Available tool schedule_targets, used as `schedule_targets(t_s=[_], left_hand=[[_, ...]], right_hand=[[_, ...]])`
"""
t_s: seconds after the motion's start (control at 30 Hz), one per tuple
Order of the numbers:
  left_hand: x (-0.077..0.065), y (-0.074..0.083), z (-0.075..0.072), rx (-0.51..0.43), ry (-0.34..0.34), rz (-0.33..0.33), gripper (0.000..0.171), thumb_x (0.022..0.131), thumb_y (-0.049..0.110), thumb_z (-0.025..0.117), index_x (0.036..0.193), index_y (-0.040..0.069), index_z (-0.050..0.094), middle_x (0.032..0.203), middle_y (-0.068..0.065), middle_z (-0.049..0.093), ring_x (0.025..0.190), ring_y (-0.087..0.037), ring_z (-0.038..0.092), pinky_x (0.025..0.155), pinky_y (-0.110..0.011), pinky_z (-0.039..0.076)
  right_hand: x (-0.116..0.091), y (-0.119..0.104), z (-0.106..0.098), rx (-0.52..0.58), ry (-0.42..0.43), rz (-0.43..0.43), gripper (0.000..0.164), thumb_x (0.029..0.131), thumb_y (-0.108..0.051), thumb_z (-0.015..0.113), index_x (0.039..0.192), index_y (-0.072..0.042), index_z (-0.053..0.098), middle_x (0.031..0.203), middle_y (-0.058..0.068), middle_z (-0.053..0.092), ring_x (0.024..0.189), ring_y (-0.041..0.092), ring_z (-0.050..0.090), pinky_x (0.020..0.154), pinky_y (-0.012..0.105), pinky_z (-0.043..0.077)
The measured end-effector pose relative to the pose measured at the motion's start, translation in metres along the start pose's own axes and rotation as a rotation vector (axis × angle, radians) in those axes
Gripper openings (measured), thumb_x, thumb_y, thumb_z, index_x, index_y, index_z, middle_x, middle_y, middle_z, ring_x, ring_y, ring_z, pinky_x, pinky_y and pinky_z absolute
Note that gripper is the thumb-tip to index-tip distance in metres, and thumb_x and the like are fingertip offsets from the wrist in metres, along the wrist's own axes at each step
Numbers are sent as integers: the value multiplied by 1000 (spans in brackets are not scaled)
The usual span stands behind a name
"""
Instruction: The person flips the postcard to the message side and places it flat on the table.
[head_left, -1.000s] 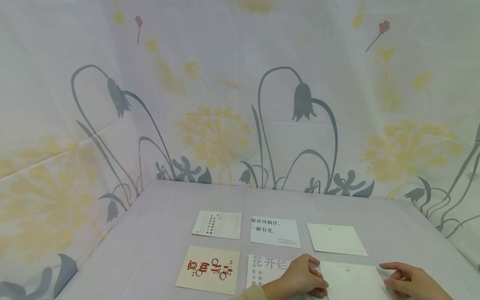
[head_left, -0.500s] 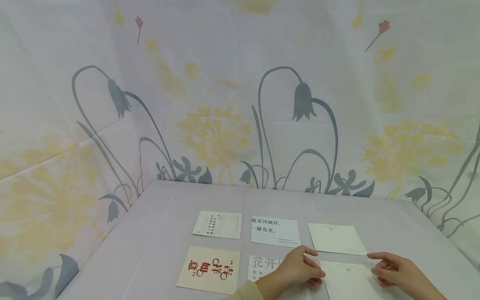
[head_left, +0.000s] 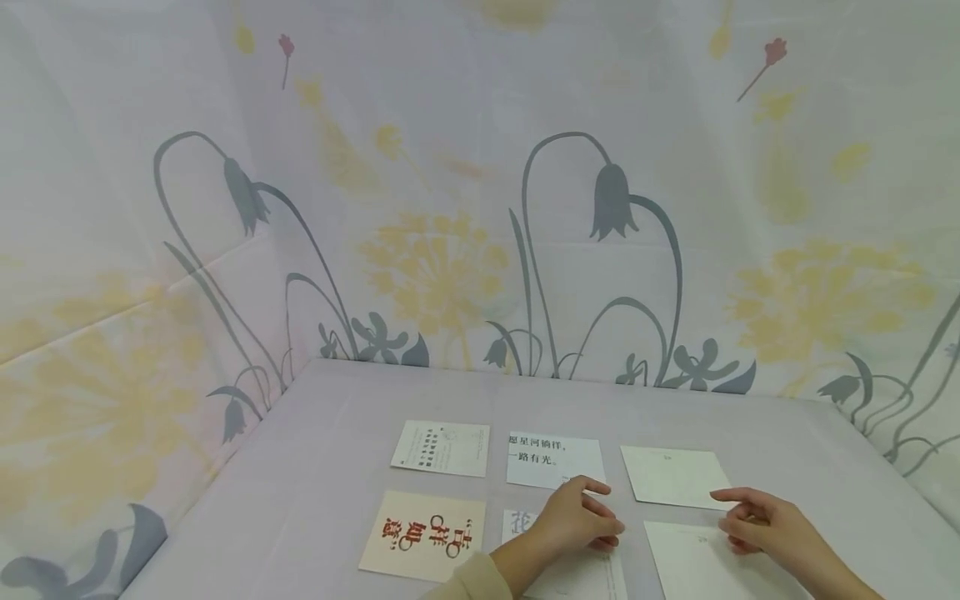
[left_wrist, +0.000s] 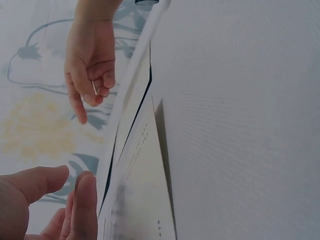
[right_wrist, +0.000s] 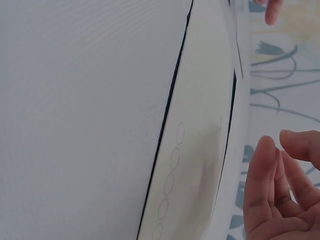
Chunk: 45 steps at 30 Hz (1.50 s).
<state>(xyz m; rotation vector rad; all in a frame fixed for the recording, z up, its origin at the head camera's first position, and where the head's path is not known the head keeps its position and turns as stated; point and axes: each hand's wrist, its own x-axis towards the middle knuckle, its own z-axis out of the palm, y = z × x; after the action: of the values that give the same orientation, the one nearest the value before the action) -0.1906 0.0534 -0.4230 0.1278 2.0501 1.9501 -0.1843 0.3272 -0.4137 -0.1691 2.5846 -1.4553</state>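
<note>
My left hand hovers over the lower middle card, covering part of its grey printed characters. Its fingers are loosely bent with nothing between them. In the left wrist view, one edge of that card seems slightly raised, with a shadow beside it. Over the upper right part of the cream lower right card is my right hand, its fingers relaxed and holding nothing. The right wrist view shows a pale card with a row of printed ovals, apart from the fingertips.
Behind lie a cream card, a bluish-white card with black characters and a white text card. A beige card with red characters is front left. Flower-printed cloth rises behind the pale tabletop.
Both hands have moved left and a little up, away from the edges of the lower right card. The left hand now hovers over the lower middle card. The cards stay in their places.
</note>
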Motion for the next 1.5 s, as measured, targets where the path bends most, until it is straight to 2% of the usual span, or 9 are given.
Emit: schedule_targets(t_s=[0.13,0.57,0.8,1.1,1.27,1.5], left_hand=[[1,-1,-7,8,13,9,40,74,-8,72,109,4,56,76,-5,59,59,-20,65,55,-29,55],[1,-1,-25,84,35,19,41,75,-3,73,112,5,56,78,-3,58,59,-16,64,54,-27,55],[2,-4,-37,99,13,28,42,77,0,73,114,4,55,81,-4,57,61,-16,63,56,-26,55],[4,-2,-54,86,14,52,44,79,1,71,118,2,52,84,-6,57,63,-16,63,58,-27,55],[4,1,-61,80,14,75,47,78,0,72,120,0,51,85,-7,56,65,-17,64,60,-28,56],[9,-2,-68,111,40,82,46,78,1,72,119,1,51,85,-7,57,65,-16,64,59,-28,55]], right_hand=[[4,-4,5,25,5,-24,51,87,-8,64,122,21,40,81,6,57,68,12,60,64,30,56],[15,-13,19,62,25,-20,51,87,-9,64,125,17,42,83,7,57,70,15,61,65,30,55],[19,-24,27,76,55,-1,51,86,-9,65,126,13,44,84,8,57,71,16,61,66,29,55],[28,-32,36,128,36,-83,50,86,-9,65,125,14,44,85,9,57,72,19,62,67,30,55],[34,-35,43,165,38,-99,51,85,-8,66,125,14,44,85,9,57,73,20,62,68,30,55],[39,-40,52,197,47,-98,50,85,-7,66,125,14,45,84,9,57,74,22,62,68,30,55]])
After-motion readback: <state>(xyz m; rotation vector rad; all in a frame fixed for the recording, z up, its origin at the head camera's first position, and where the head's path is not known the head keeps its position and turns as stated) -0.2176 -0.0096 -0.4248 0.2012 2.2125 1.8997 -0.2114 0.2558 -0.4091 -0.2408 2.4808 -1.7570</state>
